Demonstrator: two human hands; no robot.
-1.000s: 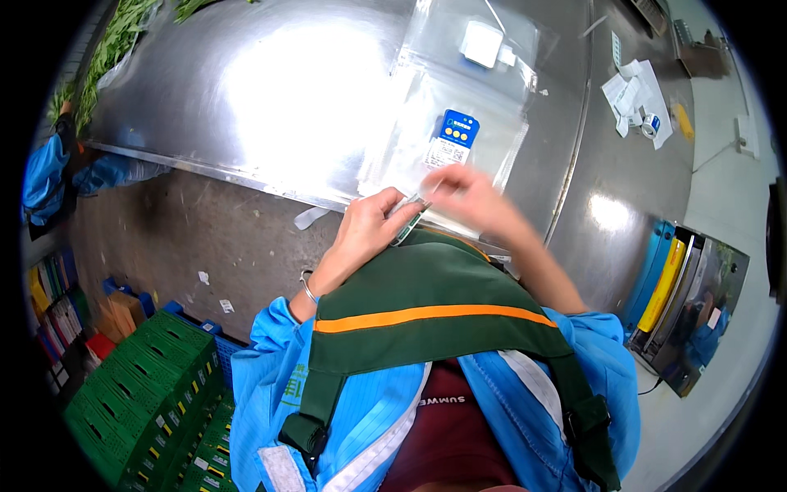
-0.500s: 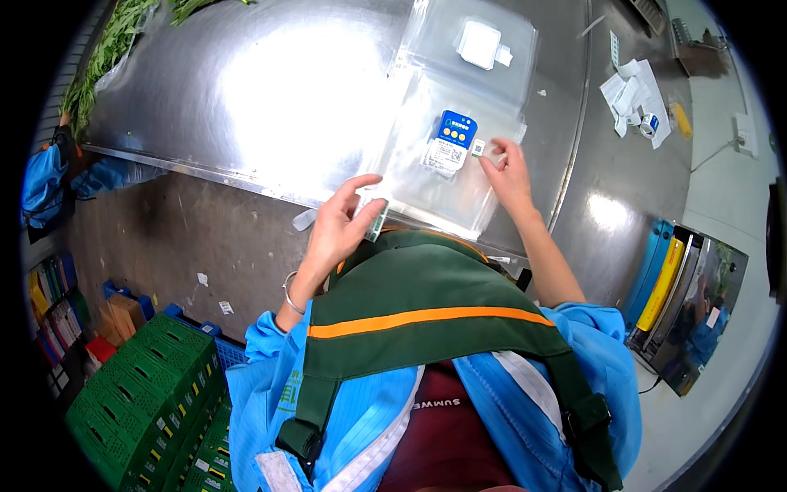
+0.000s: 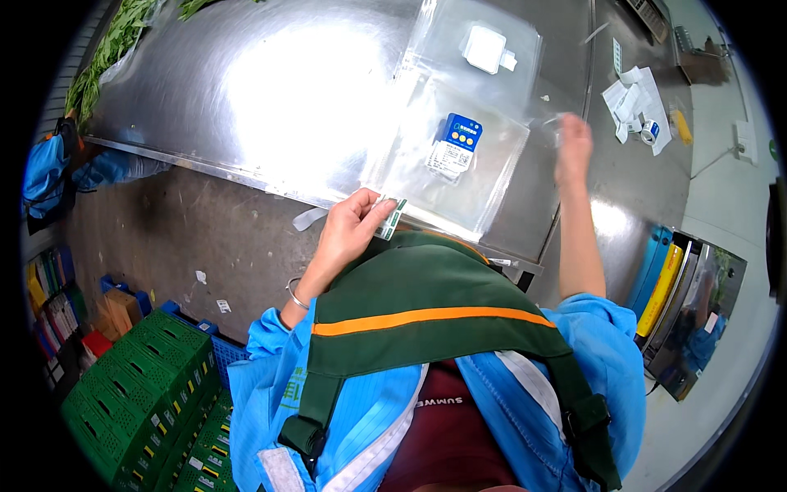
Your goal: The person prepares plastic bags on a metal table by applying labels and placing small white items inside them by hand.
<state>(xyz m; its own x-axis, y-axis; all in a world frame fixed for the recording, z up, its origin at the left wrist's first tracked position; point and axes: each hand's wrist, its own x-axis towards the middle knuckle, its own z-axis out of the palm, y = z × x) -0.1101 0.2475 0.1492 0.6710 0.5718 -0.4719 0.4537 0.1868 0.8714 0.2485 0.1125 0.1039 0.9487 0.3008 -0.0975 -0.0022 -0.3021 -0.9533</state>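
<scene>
My left hand (image 3: 351, 228), at the table's front edge, pinches a small strip of green-and-white stickers (image 3: 390, 220) between thumb and fingers. My right hand (image 3: 574, 152) is raised over the table to the right of the clear plastic bags, smeared by motion, so its fingers cannot be read. A faint clear smear beside its fingertips is too blurred to name. Between my hands lies a flat clear plastic bag (image 3: 492, 193) with a blue-and-white label (image 3: 455, 148) on it. Behind it lies another clear bag (image 3: 525, 86) bearing a white label (image 3: 485, 47).
Leafy greens (image 3: 111, 49) lie at the table's far left. Crumpled white paper (image 3: 635, 102) and a yellow object (image 3: 680, 127) sit to the right. Green crates (image 3: 147, 394) stand on the floor at lower left. A metal-and-glass machine (image 3: 689, 320) stands at right.
My right hand has moved right, away from the labelled bag; the small sticker beside its fingers no longer shows there. My left hand has shifted slightly right and down with the sticker strip.
</scene>
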